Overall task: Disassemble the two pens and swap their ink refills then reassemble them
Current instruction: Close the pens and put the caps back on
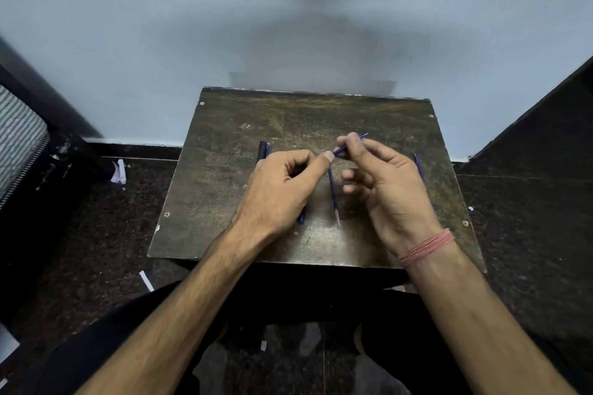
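Note:
Over the middle of a small worn dark table [224,176], both hands meet on a thin blue ink refill [340,150]. My right hand [385,183] pinches it near its pointed tip, which sticks out up and right. My left hand [282,189] is closed at its other end; what else lies in that fist is hidden. A dark pen part [263,149] lies behind my left hand, and a dark blue end [301,218] shows under its wrist. A second blue refill [333,196] lies between the hands, tip toward me. A thin blue piece [419,167] lies right of my right hand.
The table stands against a pale blue wall [288,26]. Dark speckled floor [96,218] surrounds it, with scraps of white paper [119,171] at the left. A striped object [19,138] sits at the far left. Dark furniture edges [545,125] rise at the right.

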